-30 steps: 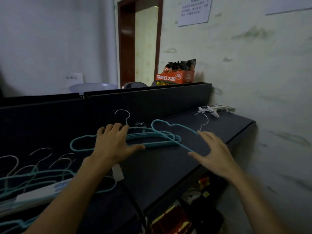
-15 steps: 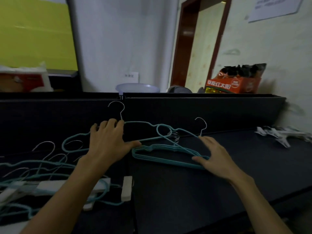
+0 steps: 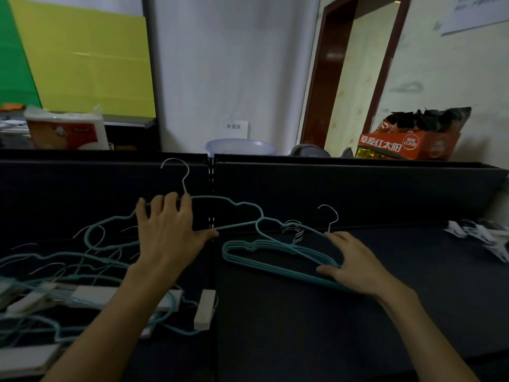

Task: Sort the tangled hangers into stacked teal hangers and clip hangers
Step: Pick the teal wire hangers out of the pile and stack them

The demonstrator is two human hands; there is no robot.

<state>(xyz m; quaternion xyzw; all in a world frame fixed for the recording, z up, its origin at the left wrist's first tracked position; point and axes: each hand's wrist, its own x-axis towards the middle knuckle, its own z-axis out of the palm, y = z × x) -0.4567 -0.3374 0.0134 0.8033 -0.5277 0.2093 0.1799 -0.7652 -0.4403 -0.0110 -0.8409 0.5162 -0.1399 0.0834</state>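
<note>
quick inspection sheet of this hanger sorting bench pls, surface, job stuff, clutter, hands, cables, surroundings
surface: dark bench with a raised back panel.
job's things: teal stack lying flat right of centre; one teal hanger lifted, its right end over the stack; tangled pile at left, with white clip hangers in it.
clutter: white clips at far right.
grippers: left hand grips the lifted hanger below its hook; right hand rests flat on the stack's right end.
cables: nothing seen.
surroundings: orange box, pale basin, doorway, yellow and green board, white-and-red pack.
</note>
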